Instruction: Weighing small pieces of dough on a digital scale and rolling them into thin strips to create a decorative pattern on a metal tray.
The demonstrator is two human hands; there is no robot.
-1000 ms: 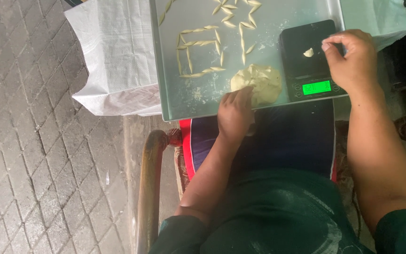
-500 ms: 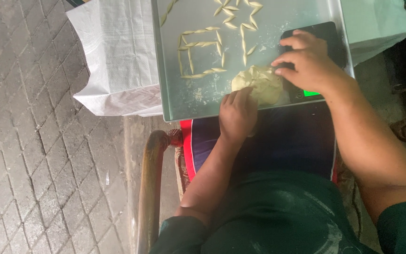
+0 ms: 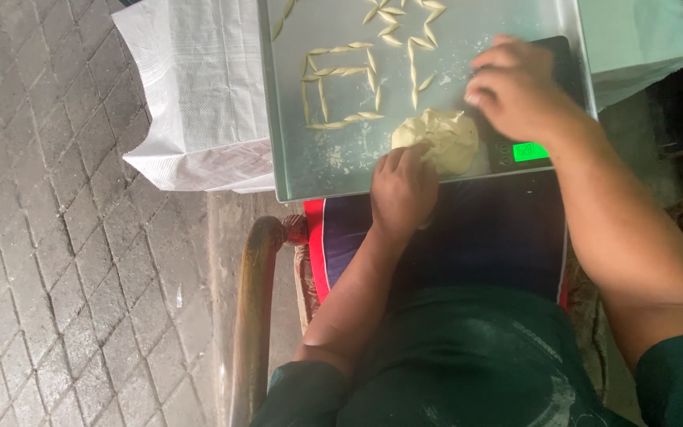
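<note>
pale dough [image 3: 442, 139] sits as a lump at the near edge of our metal tray [image 3: 333, 170], just left of the black scale [image 3: 533, 146] with its green lit display. our left hand [image 3: 402, 188] rests at the tray's near rim, fingers close together and curled onto the near left side of the lump, touching it. our right hand [image 3: 518, 88] hovers over the scale, just right of the dough, fingers bent and loosely together; we cannot tell whether it pinches anything. farther on the tray, thin dough strips [image 3: 341, 87] lie laid out in angular shapes, with a dusting of flour around them. under the tray, white woven sacks [image 3: 191, 87] spread to the left, and grey paving bricks [image 3: 57, 253] cover the ground on the left.
</note>
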